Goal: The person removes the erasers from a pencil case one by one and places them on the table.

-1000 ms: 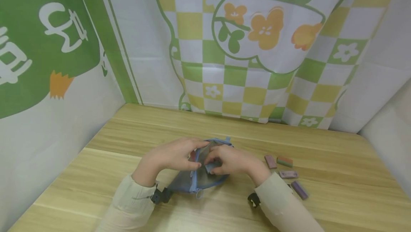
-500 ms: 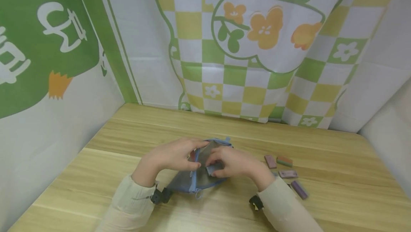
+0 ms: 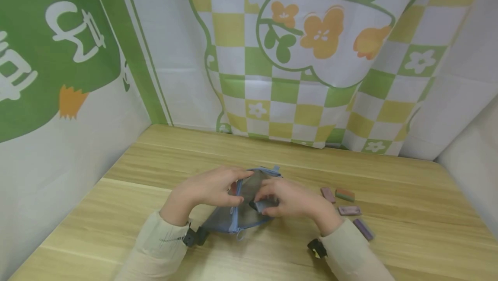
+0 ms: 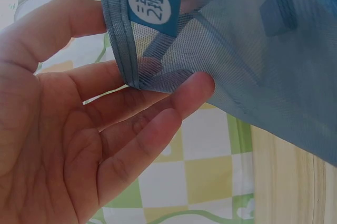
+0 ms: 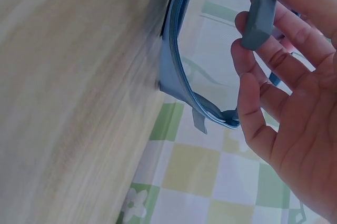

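A blue mesh zip pouch (image 3: 249,218) lies in front of me, its zip edge spread apart. My left hand (image 3: 214,188) holds the pouch's rim between thumb and fingers; in the left wrist view the fingers lie along the mesh near a blue label (image 4: 154,5). With thumb and fingertips my right hand (image 3: 289,199) pinches a small grey-blue block (image 5: 260,16) at the pouch's mouth. A dark block (image 4: 279,12) shows through the mesh in the left wrist view.
Several small blocks lie on the wooden table (image 3: 175,147) to the right: a purple one (image 3: 363,229), a pink one (image 3: 349,210), a mauve one (image 3: 328,194) and an orange-green one (image 3: 345,195). A patterned curtain (image 3: 272,91) hangs behind.
My right hand has shifted slightly to the right with the grey-blue block, and a dark spot beside the block now shows at the pouch. The left hand has stayed in place.
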Demonstrator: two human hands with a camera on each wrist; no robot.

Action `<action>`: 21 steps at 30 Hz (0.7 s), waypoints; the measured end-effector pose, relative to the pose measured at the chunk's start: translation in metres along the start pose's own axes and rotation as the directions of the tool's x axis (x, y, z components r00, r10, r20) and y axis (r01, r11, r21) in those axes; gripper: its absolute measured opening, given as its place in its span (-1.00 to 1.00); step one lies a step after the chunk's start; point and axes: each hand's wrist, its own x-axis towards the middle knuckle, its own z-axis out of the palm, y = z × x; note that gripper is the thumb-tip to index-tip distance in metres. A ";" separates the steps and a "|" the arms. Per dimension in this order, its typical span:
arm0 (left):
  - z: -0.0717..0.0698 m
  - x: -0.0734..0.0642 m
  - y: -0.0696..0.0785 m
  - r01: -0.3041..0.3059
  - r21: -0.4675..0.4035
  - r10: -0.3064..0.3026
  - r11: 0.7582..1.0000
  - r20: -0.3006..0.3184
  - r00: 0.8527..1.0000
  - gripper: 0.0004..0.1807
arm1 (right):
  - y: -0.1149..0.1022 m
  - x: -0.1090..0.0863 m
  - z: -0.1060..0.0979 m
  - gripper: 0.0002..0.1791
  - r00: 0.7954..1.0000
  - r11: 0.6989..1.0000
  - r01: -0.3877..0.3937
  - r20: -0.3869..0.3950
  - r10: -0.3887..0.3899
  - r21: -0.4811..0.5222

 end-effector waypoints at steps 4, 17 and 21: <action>0.000 0.000 0.001 0.005 -0.004 -0.005 1.000 -0.002 1.000 -0.26 | -0.002 -0.004 -0.001 -0.72 1.000 0.999 0.012 -0.013 -0.012 -0.036; 0.000 0.000 0.001 0.018 0.018 -0.018 1.000 -0.010 1.000 -0.24 | -0.003 -0.014 -0.003 -0.70 0.999 1.000 0.014 -0.030 -0.014 -0.018; 0.000 0.001 0.000 0.008 0.019 -0.008 1.000 -0.011 1.000 -0.25 | -0.005 -0.017 -0.005 -0.71 0.999 1.000 0.010 -0.032 -0.010 -0.019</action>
